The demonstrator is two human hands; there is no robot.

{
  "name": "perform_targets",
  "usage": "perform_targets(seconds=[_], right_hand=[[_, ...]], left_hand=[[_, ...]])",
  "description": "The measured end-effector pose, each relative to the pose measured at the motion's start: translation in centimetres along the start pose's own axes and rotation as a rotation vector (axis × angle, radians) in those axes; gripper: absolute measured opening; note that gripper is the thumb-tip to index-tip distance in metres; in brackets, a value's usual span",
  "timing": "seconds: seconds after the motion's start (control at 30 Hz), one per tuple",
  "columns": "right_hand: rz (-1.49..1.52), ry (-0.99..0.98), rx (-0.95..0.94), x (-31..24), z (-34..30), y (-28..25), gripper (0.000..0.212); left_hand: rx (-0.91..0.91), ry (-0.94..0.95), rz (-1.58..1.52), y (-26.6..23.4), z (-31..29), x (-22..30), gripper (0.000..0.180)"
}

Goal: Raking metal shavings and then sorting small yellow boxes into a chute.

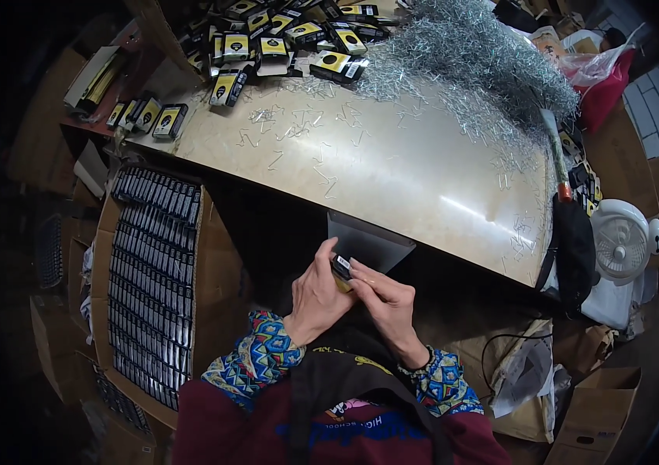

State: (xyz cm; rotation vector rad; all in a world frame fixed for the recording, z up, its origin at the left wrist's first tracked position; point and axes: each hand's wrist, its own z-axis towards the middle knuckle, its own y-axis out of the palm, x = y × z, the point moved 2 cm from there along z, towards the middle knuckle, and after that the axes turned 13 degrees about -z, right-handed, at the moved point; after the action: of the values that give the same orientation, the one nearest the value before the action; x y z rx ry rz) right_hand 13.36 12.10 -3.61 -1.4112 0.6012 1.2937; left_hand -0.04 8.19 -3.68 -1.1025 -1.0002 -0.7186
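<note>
A pale, glossy worktable (391,167) carries one big tangled heap of thin metal staples (477,58) at its far right and over a dozen yellow-and-black small boxes (267,46) at its far left. Just below its near edge, the left hand (318,298) and right hand (384,298) both pinch one small dark box (341,267) between curled fingers. Left of the table, one cardboard carton (209,302) holds dense rows of dark packs (151,279).

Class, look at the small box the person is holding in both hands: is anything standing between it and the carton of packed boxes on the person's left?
Nothing visible does. The small box sits pinched between the left hand and right hand, below the table edge. The open carton lies to the left, its near cardboard wall the only thing between, and it looks low.
</note>
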Motion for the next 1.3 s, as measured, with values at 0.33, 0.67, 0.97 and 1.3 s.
perform_targets(seconds=[0.33,0.67,0.97,1.3], right_hand=[[0.164,0.361,0.053,-1.5,0.4,0.2,0.022],[-0.343,-0.352,0.144,-1.5,1.1,0.7,0.020],[-0.600,-0.133,0.493,1.4,7.6,-9.8,0.025],[-0.304,-0.111,0.265,0.8,8.8,-4.6,0.028]], left_hand=[[0.009,0.134,0.098,0.5,-0.4,0.0,0.060],[-0.044,-0.059,-0.006,0.2,0.9,-0.6,0.055],[0.072,0.253,-0.089,-1.3,4.8,0.8,0.058],[0.473,0.005,-0.277,-15.1,15.9,-2.2,0.038]])
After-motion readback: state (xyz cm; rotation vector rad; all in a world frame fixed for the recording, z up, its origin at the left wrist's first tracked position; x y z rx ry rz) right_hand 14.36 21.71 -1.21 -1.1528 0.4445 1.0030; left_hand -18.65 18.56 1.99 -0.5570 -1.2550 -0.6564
